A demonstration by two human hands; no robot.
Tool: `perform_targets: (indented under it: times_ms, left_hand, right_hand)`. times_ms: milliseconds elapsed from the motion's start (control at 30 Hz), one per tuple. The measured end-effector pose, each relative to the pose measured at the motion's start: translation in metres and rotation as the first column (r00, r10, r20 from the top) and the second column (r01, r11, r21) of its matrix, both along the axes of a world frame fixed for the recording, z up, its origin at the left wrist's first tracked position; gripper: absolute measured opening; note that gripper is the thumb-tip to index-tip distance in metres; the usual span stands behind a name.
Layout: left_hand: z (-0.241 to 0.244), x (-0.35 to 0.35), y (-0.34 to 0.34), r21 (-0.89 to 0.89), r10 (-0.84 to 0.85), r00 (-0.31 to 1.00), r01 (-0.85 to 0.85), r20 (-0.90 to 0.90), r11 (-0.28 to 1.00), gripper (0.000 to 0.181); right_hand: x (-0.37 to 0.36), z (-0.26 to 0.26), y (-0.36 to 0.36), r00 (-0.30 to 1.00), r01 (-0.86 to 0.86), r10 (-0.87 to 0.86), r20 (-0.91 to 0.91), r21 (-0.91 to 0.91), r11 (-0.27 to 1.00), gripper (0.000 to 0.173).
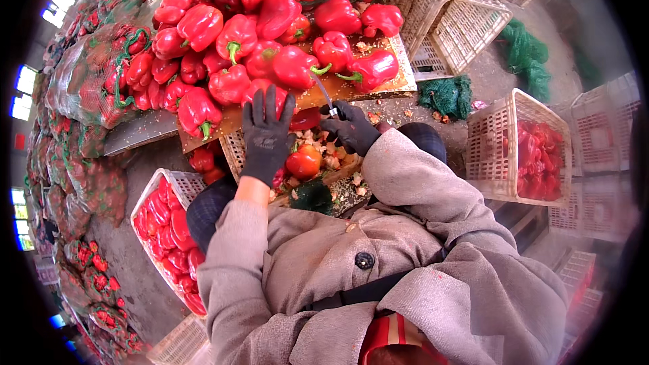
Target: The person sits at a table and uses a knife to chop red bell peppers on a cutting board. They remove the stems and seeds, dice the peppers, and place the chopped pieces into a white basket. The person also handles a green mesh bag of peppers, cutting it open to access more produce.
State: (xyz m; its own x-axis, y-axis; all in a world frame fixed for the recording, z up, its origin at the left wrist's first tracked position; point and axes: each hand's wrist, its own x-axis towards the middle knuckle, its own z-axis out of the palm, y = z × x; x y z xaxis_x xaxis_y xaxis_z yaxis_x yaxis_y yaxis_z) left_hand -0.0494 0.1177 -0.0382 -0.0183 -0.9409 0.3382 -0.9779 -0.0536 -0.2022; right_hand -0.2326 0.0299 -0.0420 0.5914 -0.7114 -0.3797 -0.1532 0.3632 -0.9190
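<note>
My left hand, in a black work glove, has its fingers spread. It reaches over a red bell pepper at the front of the heap; whether it touches the pepper I cannot tell. My right hand, also gloved in black, grips a small knife with a thin, pale blade. The blade points up toward the green stem of another red bell pepper. Below and between my hands, an orange-red bell pepper lies among pepper cores and scraps.
Red peppers are heaped on a seed-strewn work board. Crates of red peppers stand at my left and right. Mesh sacks of peppers pile up at far left. Empty crates and green netting lie right of the board.
</note>
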Motion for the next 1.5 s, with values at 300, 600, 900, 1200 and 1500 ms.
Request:
perform_targets:
  times_ms: [300, 600, 900, 1200, 1500]
  left_hand:
    - [0.029, 0.034, -0.028, 0.038, -0.173, 0.984, 0.175, -0.047, 0.984, 0.067]
    - [-0.012, 0.041, -0.027, -0.178, -0.205, -0.092, -0.236, -0.975, 0.955, 0.061]
    - [-0.014, 0.045, -0.032, -0.203, -0.219, -0.032, -0.257, -0.975, 0.945, 0.055]
    - [-0.022, 0.033, -0.049, -0.217, -0.296, -0.131, -0.419, -0.946, 0.882, 0.060]
    - [-0.042, 0.040, -0.091, -0.237, -0.422, -0.124, -0.672, -0.898, 0.701, 0.066]
  right_hand:
    - [-0.020, 0.011, 0.002, 0.941, 0.007, -0.105, 0.322, 0.289, 0.957, 0.038]
    - [-0.009, 0.018, 0.000, 0.978, -0.145, -0.028, -0.208, -0.767, 0.624, 0.041]
    - [0.033, 0.013, -0.003, 0.834, -0.459, -0.096, -0.543, -0.780, 0.426, 0.024]
    - [0.067, -0.003, -0.019, 0.709, -0.641, -0.005, -0.705, -0.648, 0.412, 0.030]
    - [0.026, -0.047, 0.008, 0.686, -0.684, 0.126, -0.717, -0.577, 0.446, 0.023]
